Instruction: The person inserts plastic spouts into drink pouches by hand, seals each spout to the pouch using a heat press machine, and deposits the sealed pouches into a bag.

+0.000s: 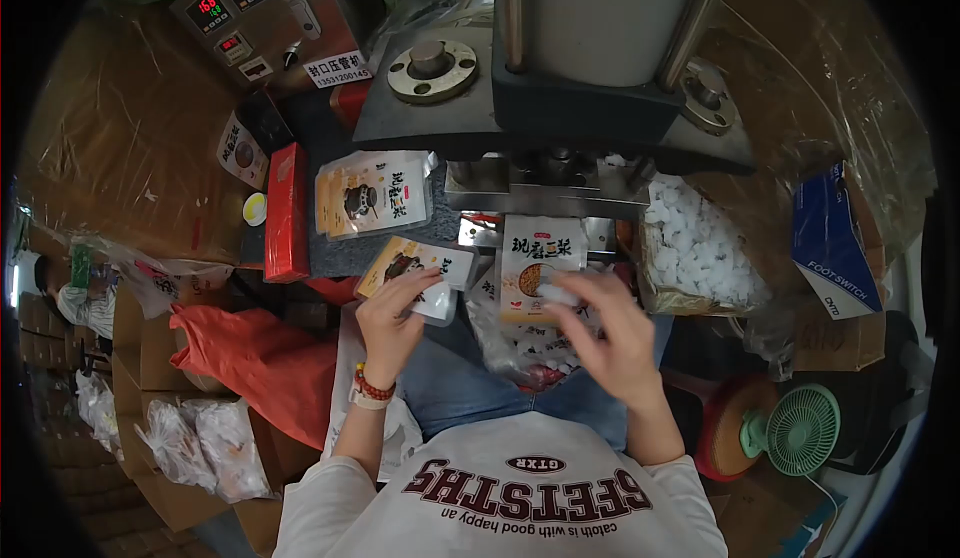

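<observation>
My left hand (393, 315) is closed on a printed drink pouch (455, 265), yellow and white with a dark picture, held over the lap. In front of the press, my right hand (612, 338) is by the lower part of another white pouch (543, 235), which has a round bean picture and its top at the metal jaws (545, 194). The right fingers are blurred. Something small and whitish (558, 295) shows at their tips; I cannot tell whether they grip it. More printed pouches (373, 194) lie stacked on the dark worktable left of the jaws.
A box of small white plastic pieces (697, 243) stands right of the jaws. Beyond it are a blue-and-white foot switch box (838, 243) and a green fan (803, 430). A red box (287, 213) stands left of the pouches. The control panel (262, 23) is at upper left.
</observation>
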